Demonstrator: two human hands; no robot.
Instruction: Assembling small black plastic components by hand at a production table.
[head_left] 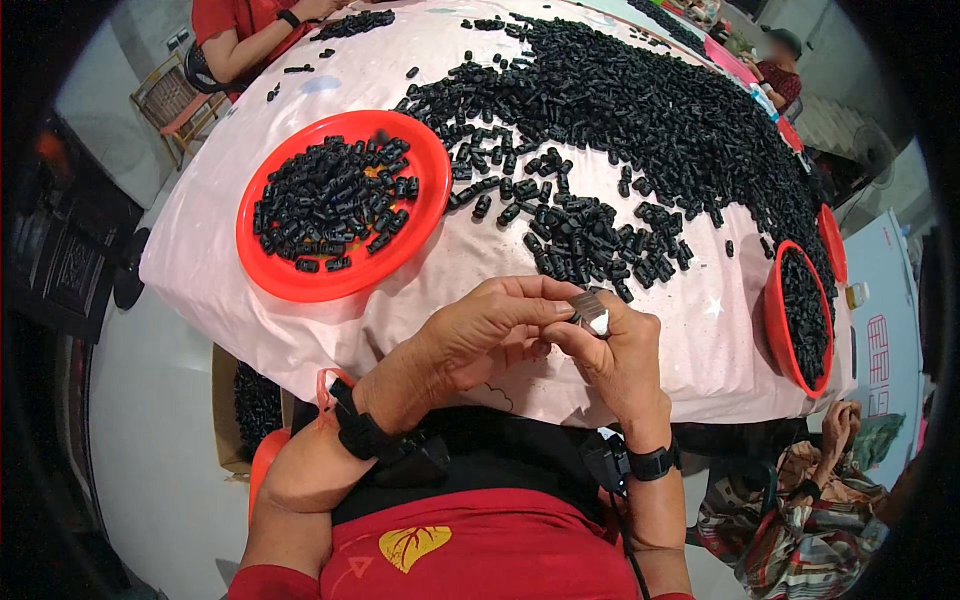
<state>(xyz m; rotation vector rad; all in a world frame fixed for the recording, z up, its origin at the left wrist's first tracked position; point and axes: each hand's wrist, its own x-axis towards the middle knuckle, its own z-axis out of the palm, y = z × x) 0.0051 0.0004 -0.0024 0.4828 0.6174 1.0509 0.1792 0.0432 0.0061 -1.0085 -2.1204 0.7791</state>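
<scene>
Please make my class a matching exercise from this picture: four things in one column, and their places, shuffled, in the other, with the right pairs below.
Things
1. Round red tray
2. Small silvery object
3. Nearer red bowl
4. Cardboard box

Places
A. Near the right edge of the tablecloth
B. Below the tabletop, toward the picture's left
C. On the left part of the tablecloth
D. At the fingers of the left hand and right hand

Pairs
1-C; 2-D; 3-A; 4-B
</scene>
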